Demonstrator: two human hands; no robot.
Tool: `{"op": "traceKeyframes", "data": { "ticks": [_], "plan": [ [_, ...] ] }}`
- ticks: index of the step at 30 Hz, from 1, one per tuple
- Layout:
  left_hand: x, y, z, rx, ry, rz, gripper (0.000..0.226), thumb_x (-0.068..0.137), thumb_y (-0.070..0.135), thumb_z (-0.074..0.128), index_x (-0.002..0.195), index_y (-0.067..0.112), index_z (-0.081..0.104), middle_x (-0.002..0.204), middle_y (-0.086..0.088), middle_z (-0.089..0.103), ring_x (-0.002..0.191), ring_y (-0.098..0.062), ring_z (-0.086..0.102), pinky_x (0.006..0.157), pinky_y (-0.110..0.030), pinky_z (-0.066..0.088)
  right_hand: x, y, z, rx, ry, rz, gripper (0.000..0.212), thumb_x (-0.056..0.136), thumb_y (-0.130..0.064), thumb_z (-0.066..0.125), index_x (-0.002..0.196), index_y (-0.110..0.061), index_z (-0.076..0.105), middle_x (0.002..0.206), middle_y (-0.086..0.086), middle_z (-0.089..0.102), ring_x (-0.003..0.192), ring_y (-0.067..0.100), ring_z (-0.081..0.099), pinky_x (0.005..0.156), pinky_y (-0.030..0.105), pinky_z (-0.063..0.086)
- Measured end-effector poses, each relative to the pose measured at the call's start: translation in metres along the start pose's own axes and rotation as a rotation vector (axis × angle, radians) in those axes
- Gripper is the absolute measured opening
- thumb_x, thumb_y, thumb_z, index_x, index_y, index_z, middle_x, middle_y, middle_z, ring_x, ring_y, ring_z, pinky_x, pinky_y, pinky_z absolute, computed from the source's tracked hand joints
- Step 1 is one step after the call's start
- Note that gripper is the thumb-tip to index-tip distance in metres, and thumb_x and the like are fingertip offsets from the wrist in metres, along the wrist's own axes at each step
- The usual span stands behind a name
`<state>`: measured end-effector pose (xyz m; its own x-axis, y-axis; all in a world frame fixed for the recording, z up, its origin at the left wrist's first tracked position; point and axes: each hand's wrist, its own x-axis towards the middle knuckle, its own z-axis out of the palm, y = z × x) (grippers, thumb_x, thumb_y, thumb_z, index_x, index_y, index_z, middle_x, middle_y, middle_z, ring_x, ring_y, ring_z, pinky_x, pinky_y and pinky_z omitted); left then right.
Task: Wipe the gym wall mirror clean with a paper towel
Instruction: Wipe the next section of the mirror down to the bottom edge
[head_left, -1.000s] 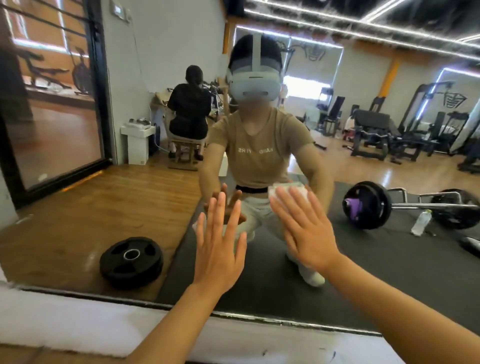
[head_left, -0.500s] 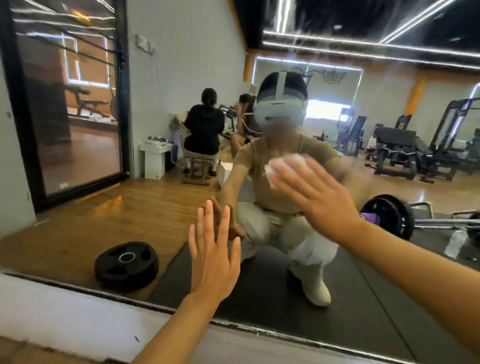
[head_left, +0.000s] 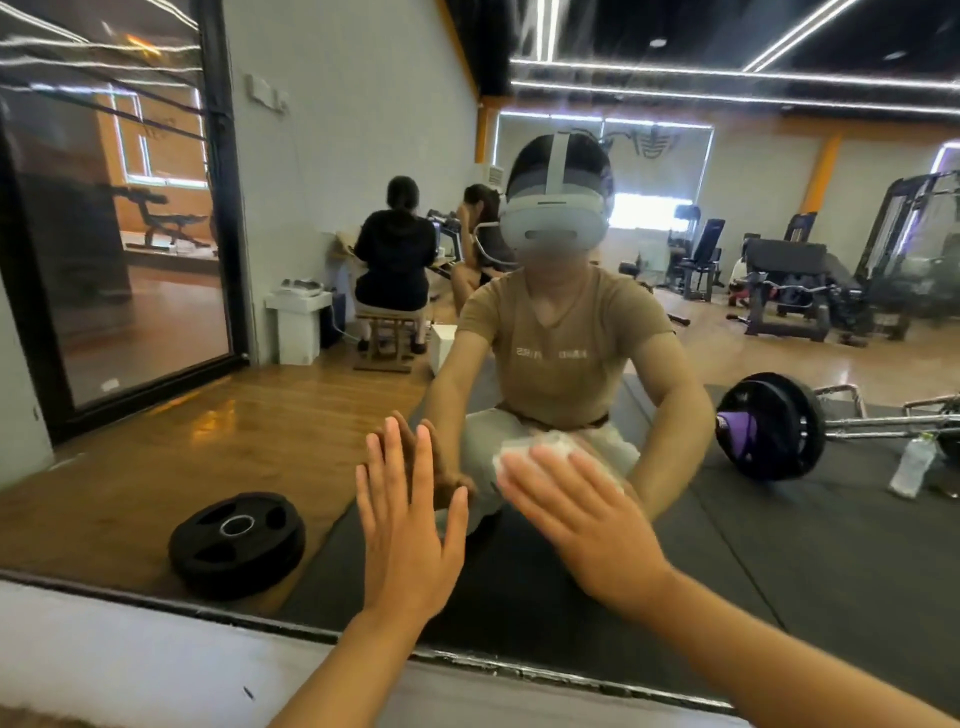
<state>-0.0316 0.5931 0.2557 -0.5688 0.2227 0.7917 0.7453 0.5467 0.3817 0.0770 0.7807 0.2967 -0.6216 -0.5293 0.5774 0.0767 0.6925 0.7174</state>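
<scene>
The wiping step is in hand. The person's right hand (head_left: 587, 519) lies flat with fingers straight and spread, pressing a wadded white paper towel (head_left: 545, 447) against the wall mirror (head_left: 779, 545). The towel is trapped between palm and glass, not clenched; only its upper edge shows past the fingertips. The left hand (head_left: 410, 530) is flat on the glass just beside it, fingers extended and holding nothing, apparently as a brace. Both hands sit low on the pane, near its bottom frame (head_left: 311, 634).

Judged from this position, the lower central zone is being worked and most of the pane above and to either side remains to be covered. The next stroke calls for steady palm pressure so the towel does not slip out from under the straight fingers, and for a sweep outward or upward into unwiped glass.

Edges: the bottom frame runs just below the wrists, with a pale ledge (head_left: 104, 660) beneath it; a downward stroke has little travel left. To the person's left the pane ends at a dark upright frame (head_left: 223, 208). To the right, the glass runs on out of view.

The weight plate (head_left: 236, 543) and barbell (head_left: 769, 431) are reflections and do not obstruct the hands.
</scene>
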Motion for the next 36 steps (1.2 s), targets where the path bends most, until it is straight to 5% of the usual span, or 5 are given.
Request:
{"op": "traceKeyframes", "data": {
  "ticks": [9,14,21,28,36],
  "plan": [
    [-0.026,-0.011,0.009,0.001,-0.07,0.013,0.081,0.097,0.054,0.038,0.161,0.024,0.001,0.168,-0.005,-0.012,0.154,-0.023,-0.012,0.123,-0.036,-0.01,-0.027,0.002,-0.004,-0.034,-0.129,-0.139,0.08,0.085,-0.009,0.063,0.157,-0.016,0.027,0.165,0.004,0.021,0.152,0.024,0.014,0.125,0.042,0.008],
    [-0.03,0.003,0.014,-0.092,-0.043,-0.088,0.078,0.097,0.054,0.035,0.16,0.034,-0.006,0.167,0.002,-0.016,0.154,-0.02,-0.014,0.122,-0.048,-0.001,0.039,0.056,-0.034,0.029,0.174,0.195,0.046,0.103,-0.004,0.04,0.149,-0.006,0.043,0.157,0.013,0.035,0.147,0.033,0.03,0.123,0.05,0.018],
    [-0.03,0.006,0.017,-0.127,-0.017,-0.096,0.075,0.099,0.054,0.035,0.159,0.035,-0.005,0.166,0.006,-0.02,0.154,-0.019,-0.015,0.12,-0.048,0.0,0.046,0.025,-0.027,0.17,0.306,0.568,0.054,0.097,0.001,0.052,0.15,-0.005,0.041,0.159,0.015,0.031,0.151,0.032,0.019,0.124,0.051,0.01],
    [-0.049,-0.021,0.015,-0.028,-0.073,0.034,0.074,0.1,0.047,0.039,0.161,0.026,0.004,0.168,-0.004,-0.013,0.155,-0.024,-0.01,0.121,-0.053,0.007,-0.066,-0.112,0.031,0.174,0.015,0.32,0.08,0.087,-0.003,0.042,0.16,-0.014,0.011,0.168,0.004,0.0,0.155,0.023,0.003,0.126,0.044,0.002],
    [-0.067,-0.048,0.015,0.046,-0.124,0.086,0.073,0.1,0.043,0.039,0.161,0.028,0.002,0.168,-0.007,-0.011,0.155,-0.025,-0.009,0.122,-0.05,0.007,-0.098,-0.126,0.032,0.121,-0.216,0.056,0.089,0.081,-0.002,0.059,0.158,-0.01,0.015,0.168,0.008,-0.002,0.154,0.025,0.0,0.125,0.043,-0.003]
  ]
}}
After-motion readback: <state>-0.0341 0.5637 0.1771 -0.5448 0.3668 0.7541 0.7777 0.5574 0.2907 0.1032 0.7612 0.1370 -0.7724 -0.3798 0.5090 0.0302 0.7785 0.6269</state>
